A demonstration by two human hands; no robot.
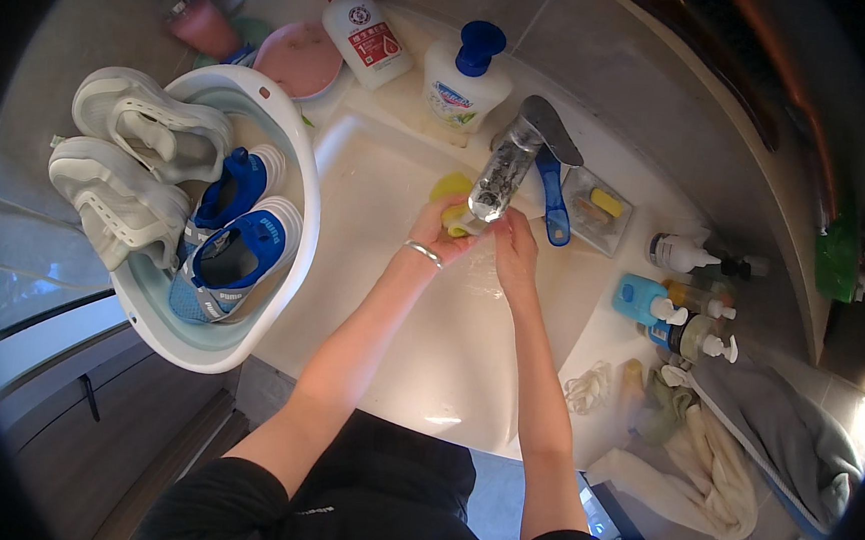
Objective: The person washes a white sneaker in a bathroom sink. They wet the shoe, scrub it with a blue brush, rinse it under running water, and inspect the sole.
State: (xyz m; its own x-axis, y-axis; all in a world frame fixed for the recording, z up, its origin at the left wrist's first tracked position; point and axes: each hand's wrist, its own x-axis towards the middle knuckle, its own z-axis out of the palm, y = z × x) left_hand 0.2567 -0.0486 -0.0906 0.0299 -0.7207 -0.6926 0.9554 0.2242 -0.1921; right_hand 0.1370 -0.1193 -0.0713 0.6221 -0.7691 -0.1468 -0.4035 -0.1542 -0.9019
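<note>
My left hand (437, 229) wears a silver bangle at the wrist and grips a yellow object (457, 219) under the faucet. Part of that object is covered by my fingers and the spout, so its kind is unclear. My right hand (515, 249) is curled beside the spout tip, fingertips near the yellow object; whether it grips anything is hidden. Both hands are above the white washbasin (441, 361). The chrome faucet (501, 169) points toward me, and ripples below suggest running water.
At left, a white basin (309, 209) holds pale shoes (149, 126) and blue-grey Puma shoes (234, 256). Behind the sink stand two pump bottles (369, 43). A blue-handled brush (554, 203) and a soap dish (608, 233) lie right of the faucet. Further right are several bottles (637, 299) and towels (712, 470).
</note>
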